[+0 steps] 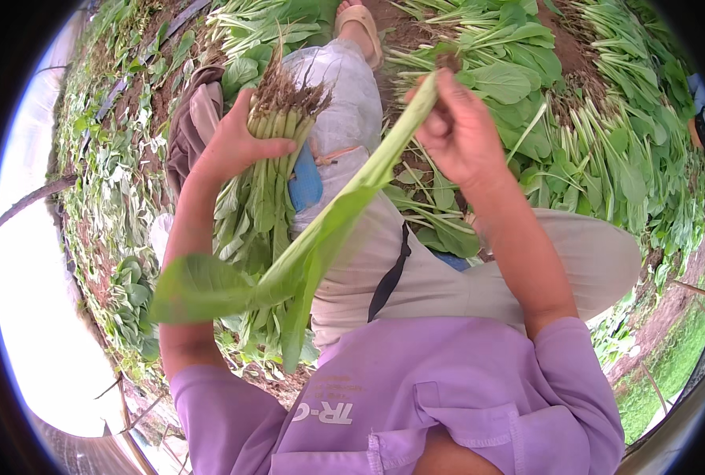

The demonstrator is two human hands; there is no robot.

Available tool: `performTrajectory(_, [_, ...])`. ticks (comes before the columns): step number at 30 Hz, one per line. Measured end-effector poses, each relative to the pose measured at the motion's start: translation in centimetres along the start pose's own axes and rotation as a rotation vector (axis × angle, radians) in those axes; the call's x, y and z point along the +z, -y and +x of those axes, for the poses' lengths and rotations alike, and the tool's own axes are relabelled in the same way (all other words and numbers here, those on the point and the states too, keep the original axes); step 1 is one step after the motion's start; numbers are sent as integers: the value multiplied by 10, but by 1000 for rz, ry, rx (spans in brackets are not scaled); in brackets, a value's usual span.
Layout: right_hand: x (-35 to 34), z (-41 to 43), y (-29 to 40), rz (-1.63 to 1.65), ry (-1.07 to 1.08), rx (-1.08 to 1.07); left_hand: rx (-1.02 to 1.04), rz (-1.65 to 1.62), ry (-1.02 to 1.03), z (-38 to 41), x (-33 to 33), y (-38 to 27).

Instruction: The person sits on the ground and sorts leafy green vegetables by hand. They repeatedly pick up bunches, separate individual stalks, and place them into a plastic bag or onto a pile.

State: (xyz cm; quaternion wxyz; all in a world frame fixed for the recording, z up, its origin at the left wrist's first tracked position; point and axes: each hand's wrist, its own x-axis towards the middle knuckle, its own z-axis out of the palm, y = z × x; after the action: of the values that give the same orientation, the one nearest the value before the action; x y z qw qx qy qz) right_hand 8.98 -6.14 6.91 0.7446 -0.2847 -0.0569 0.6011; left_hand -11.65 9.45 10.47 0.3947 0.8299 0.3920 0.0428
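My left hand (239, 139) is closed around a bundle of leafy greens (272, 127), its brown roots upward and its leaves hanging down beside my leg. In my right hand (456, 124) is a single leafy green plant (352, 190), gripped near its root end. Its pale stalk slants down to the left, and its broad leaves pass in front of my left forearm and the bundle's lower leaves. Behind the bundle, a blue piece of material (306, 181) lies against the clear plastic wrap (346, 89) on my outstretched leg.
Piles of pulled greens (614, 136) lie on the soil to the right, with more greens (269, 27) beyond the bundle. A dark brown cloth (195, 127) sits left of my leg. My bent knee (590, 255) sticks out at the right. A person is partly visible at the far right edge.
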Motion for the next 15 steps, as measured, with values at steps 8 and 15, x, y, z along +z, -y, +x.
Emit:
performTrajectory(8, [32, 6, -84, -487, 79, 101, 43, -42, 45, 4, 4, 5])
performTrajectory(15, [36, 17, -82, -598, 41, 12, 79, -204, 117, 9, 3, 17])
